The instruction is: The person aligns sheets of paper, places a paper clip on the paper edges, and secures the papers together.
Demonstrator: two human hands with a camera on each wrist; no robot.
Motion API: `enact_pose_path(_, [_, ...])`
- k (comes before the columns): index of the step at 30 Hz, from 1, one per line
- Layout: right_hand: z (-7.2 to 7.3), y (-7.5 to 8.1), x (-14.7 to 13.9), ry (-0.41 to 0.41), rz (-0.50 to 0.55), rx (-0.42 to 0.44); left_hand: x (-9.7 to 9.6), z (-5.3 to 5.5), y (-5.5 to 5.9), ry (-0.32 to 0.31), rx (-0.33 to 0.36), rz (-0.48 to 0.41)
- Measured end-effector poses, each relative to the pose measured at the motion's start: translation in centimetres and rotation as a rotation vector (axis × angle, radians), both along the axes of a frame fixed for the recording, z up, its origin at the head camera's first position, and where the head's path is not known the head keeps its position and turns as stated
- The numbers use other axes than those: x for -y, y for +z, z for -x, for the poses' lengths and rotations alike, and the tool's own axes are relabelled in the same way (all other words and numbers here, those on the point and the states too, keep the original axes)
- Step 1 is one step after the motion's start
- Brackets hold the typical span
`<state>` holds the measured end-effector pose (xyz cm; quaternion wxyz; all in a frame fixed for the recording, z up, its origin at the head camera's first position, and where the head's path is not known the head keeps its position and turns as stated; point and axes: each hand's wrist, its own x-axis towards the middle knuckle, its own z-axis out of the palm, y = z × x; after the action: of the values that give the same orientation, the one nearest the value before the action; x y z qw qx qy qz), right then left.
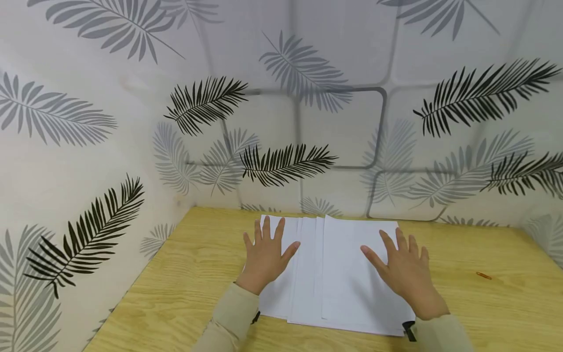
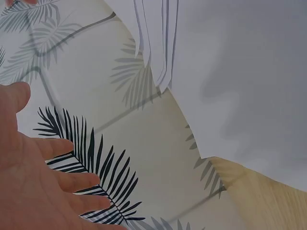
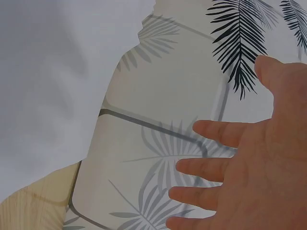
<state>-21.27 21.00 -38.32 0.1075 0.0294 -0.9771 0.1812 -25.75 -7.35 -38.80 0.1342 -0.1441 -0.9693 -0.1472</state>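
Observation:
Several white paper sheets (image 1: 347, 278) lie in a loosely fanned pile on the wooden table, their left edges stepped. Over the pile's left side is my left hand (image 1: 267, 256), fingers spread and nothing in its grasp. My right hand (image 1: 406, 271) is likewise spread over the right side, casting a shadow on the top sheet. In the left wrist view the palm of the left hand (image 2: 33, 182) shows apart from the uneven sheet edges (image 2: 163, 48). The right wrist view shows the right hand (image 3: 259, 167) with straight fingers, apart from the paper (image 3: 48, 86).
A small copper-coloured object like a paper clip (image 1: 484, 275) lies on the wooden table (image 1: 506, 313) to the right of the pile. Behind and to the left, a leaf-patterned wall (image 1: 281, 122) borders the table. Dark bands show at both sleeve cuffs.

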Motion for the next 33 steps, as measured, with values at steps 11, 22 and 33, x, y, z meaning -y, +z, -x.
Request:
enact_pose_path(11, [0.1, -0.4, -0.4, -0.009, 0.003, 0.032, 1.0, 0.2, -0.3, 0.020, 0.027, -0.009])
enact_pose_path(22, [0.4, -0.7, -1.0, -0.024, 0.002, 0.052, 1.8, 0.6, -0.4, 0.044, 0.040, -0.020])
enact_pose_path(33, [0.6, -0.9, -1.6, -0.045, 0.011, 0.102, 2.6, 1.0, -1.0, 0.071, 0.062, -0.050])
